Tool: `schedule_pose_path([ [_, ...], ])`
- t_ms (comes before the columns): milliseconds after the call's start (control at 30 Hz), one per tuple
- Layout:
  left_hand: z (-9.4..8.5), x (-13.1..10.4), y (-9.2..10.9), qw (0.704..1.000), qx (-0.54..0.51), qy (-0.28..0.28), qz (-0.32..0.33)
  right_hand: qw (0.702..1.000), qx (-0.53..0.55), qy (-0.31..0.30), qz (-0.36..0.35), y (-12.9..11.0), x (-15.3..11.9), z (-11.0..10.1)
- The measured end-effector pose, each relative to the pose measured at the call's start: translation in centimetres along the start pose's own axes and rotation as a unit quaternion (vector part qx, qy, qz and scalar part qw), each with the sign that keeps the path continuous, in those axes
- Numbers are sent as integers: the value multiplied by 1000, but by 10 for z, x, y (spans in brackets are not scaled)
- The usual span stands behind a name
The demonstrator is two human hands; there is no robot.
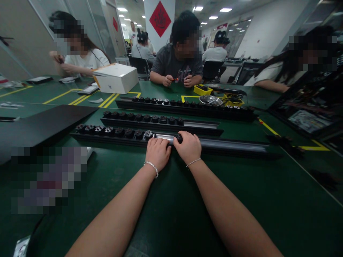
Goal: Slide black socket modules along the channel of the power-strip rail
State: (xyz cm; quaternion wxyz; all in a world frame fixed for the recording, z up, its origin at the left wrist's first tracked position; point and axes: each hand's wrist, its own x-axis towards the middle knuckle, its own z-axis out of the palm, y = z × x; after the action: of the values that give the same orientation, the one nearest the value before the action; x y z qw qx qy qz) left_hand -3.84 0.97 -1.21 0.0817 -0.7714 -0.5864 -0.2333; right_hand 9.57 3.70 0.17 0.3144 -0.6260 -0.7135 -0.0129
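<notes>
A long black rail (230, 147) lies across the green table in front of me, with several dark round modules (118, 132) seated in its left part and a bare channel on the right. My left hand (158, 151) rests on the rail's front edge beside the rightmost seated module (148, 134), fingers bent over the rail. In my right hand (188, 145) a small black module (178, 138) is pinched over the channel, just right of my left hand. What my left fingers hold, if anything, is hidden.
Behind lie a second rail (200, 125) and a third rail (187, 109), both with modules. A white box (123, 80), metal bowl (210, 100) and yellow tray (200, 90) stand further back. A dark panel (40, 125) is left. Several people sit around.
</notes>
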Motion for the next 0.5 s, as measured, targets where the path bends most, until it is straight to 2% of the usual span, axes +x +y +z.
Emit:
schedule_pose_path([
  [500,1,1,-1,1000,6,5,3,1000,1,8,12,6,-1,-2],
])
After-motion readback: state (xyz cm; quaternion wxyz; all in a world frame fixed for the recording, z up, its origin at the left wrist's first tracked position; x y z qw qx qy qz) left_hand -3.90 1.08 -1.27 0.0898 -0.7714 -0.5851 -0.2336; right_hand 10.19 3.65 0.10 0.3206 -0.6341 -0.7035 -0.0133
